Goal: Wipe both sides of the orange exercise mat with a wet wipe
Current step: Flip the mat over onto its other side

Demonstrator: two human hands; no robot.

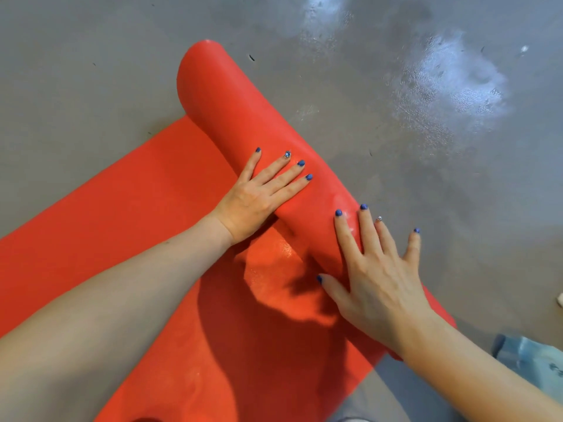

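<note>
The orange exercise mat lies on the grey floor, partly rolled. Its rolled part runs diagonally from the upper middle toward the lower right, and the flat part spreads to the left and bottom. My left hand rests flat against the roll near its middle, fingers straight. My right hand lies on the roll's lower end with fingers spread and straight, some reaching over onto the floor side. Neither hand holds a wet wipe, and none is in view.
The grey floor surrounds the mat, with shiny glare patches at the upper right. A bit of light blue denim shows at the lower right edge. A small pale object peeks in at the right edge.
</note>
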